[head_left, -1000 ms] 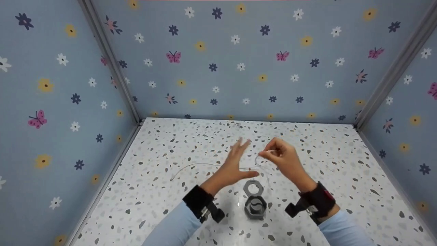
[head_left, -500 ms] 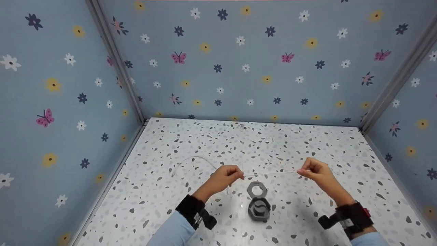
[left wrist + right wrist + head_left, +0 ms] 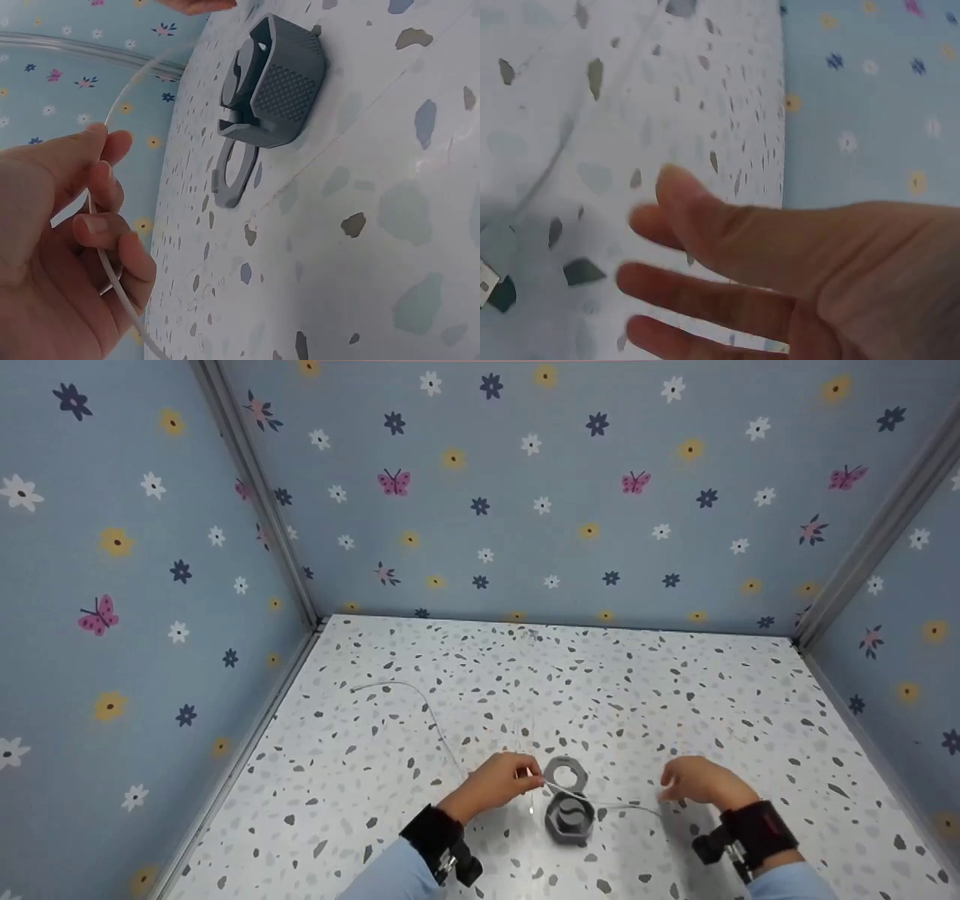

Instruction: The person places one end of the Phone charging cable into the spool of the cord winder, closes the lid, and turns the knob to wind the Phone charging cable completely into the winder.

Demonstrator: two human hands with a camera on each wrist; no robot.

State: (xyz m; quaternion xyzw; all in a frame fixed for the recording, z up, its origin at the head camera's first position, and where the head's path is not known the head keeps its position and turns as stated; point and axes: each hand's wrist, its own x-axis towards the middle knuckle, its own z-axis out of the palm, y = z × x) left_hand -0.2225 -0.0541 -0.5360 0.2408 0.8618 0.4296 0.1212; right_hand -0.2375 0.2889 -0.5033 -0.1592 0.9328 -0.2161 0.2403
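Observation:
In the head view my left hand (image 3: pixel 495 784) pinches a thin white USB cable (image 3: pixel 433 720) between thumb and fingers. From there one length curves away to the far left; the other passes over a grey octagonal case (image 3: pixel 559 834) toward the right. The left wrist view shows the cable (image 3: pixel 129 309) running through the curled fingers of the left hand (image 3: pixel 67 247). My right hand (image 3: pixel 701 781) is off the cable, its fingers apart in the right wrist view. A metal USB plug (image 3: pixel 486 285) lies at that view's left edge, below the hand's fingertips.
The case's lid, a flat grey ring (image 3: pixel 578 781) with a round hole, lies folded out behind it. Beneath everything is a white speckled tabletop (image 3: pixel 360 780). Blue flower-patterned panels (image 3: pixel 525 532) stand along its back and sides.
The left hand, open at first, has taken hold of the cable. The right hand drew its end rightward, lowered it toward the table and let go. Both hands are now nearer the front.

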